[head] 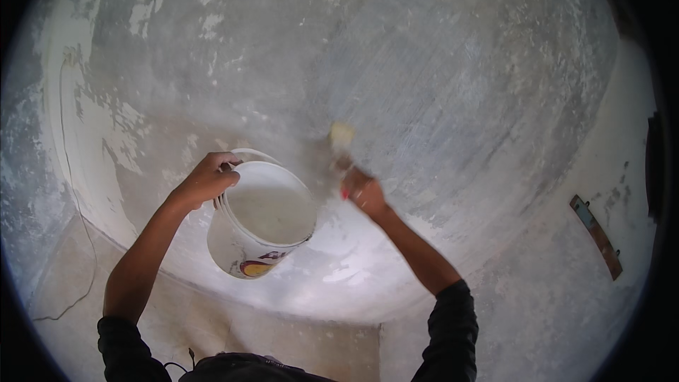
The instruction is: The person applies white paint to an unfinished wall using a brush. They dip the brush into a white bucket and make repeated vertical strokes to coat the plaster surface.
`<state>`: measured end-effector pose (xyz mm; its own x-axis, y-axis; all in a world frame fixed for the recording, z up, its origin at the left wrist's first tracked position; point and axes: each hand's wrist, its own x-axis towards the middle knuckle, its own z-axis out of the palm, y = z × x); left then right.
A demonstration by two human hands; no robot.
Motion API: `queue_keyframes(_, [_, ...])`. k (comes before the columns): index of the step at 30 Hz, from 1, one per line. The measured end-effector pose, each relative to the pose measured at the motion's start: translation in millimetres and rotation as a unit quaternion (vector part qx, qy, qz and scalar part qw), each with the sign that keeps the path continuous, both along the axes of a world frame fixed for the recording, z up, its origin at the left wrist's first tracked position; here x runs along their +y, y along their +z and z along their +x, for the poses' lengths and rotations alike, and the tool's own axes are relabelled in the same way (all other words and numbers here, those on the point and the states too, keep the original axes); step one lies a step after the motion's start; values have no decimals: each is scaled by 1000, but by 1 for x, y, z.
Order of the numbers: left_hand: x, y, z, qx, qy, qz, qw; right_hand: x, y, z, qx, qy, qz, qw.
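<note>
My left hand (215, 179) grips the rim of a white plastic bucket (233, 246), which hangs tilted in front of the wall. Inside it is a pale, cloudy liquid (273, 209). My right hand (363, 191) holds a paintbrush (342, 135) with light yellowish bristles, blurred by motion. Its bristle end is up against or very near the grey plastered wall (403, 74); contact cannot be told. The brush is to the right of the bucket and slightly above its rim. A coloured print marks the bucket's lower side.
White patches mottle the wall. A thin cable (66, 154) runs down the wall at left onto the tan floor (313, 345). On the right wall is a wooden strip (597, 239) with small hooks. A dark object (652, 167) stands at the far right edge.
</note>
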<state>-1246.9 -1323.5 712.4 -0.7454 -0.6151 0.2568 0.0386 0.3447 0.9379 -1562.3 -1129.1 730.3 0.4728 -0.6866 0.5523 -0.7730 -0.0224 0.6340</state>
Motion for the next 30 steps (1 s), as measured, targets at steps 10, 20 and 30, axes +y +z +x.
queue_keyframes(10, [-8,6,-4,-23,-16,46,999,24,27,3,-330,-36,88,939])
queue_keyframes(20, [-9,4,-15,-31,-37,50,998,20,190,13,-220,135,-287,922])
queue_keyframes(30, [-21,-16,-11,3,-43,92,995,39,-23,6,-391,26,-83,916])
